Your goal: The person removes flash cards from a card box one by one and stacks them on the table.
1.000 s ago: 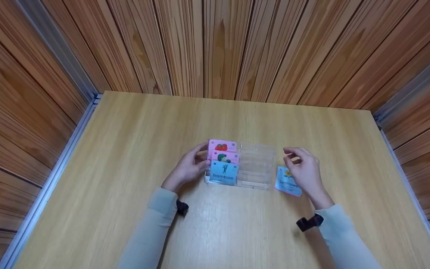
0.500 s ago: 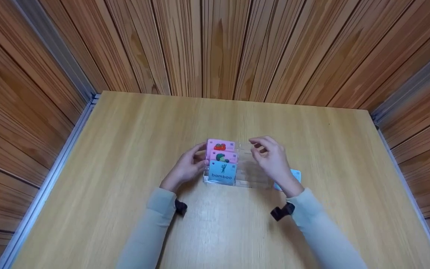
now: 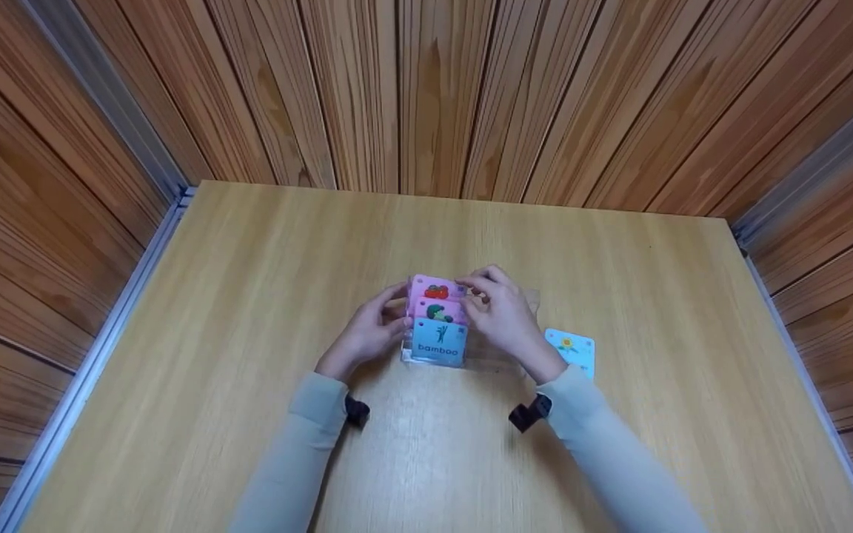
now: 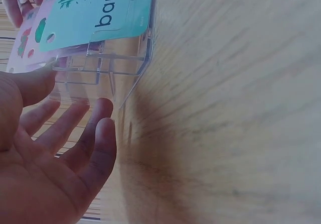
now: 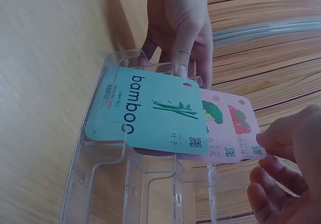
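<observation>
Card rack: clear, smooth plastic gleams along its glossy edges.
Bamboo card: smooth paper with a coated look.
Table: wood-grained top reflects light in a satin shine.
Panelling: wood-look planks display heavy grain.
Rail: smooth metal.
Sleeves: soft, matt cloth.

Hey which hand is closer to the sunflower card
Right. The right hand is at the right edge of the tomato card, left of the sunflower card; the left hand is farther off, at the left side of the clear stand.
</observation>
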Motion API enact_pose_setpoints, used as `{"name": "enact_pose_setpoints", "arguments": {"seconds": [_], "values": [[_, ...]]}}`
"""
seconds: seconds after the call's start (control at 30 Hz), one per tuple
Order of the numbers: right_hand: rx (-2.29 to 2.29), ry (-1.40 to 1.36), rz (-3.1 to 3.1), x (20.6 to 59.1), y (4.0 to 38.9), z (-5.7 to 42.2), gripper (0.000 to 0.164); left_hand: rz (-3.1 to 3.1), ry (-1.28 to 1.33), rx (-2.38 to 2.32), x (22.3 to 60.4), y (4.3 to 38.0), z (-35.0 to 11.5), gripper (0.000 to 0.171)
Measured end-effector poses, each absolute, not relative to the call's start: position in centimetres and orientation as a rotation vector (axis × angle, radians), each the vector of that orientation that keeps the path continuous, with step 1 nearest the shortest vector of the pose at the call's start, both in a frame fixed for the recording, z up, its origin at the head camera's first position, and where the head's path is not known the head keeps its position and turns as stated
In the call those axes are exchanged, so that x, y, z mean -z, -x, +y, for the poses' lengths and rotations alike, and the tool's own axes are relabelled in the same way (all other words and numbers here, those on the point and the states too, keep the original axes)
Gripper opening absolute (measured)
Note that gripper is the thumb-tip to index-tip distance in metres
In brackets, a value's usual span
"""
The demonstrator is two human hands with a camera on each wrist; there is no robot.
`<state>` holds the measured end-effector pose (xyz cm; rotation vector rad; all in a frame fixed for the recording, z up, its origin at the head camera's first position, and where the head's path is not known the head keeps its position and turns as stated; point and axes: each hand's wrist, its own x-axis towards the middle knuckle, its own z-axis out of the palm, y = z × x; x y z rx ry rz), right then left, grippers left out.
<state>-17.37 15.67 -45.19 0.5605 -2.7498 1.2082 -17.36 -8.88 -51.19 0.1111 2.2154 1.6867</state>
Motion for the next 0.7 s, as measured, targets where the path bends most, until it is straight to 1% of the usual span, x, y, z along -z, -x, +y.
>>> {"name": "enact_pose_setpoints", "arguments": {"seconds": [0.27,0.7], "values": [[-1.225,-0.572,-2.686,45.5,17.2,15.9,0.015,2.249,-0.120,-1.669,51.3,17.4,-8.8,0.065],[-1.326,-0.591,-2.602,44.8,17.0,16.8,0.011,2.267,-0.125,-1.647,51.2,17.4,-8.9,0.063]]}}
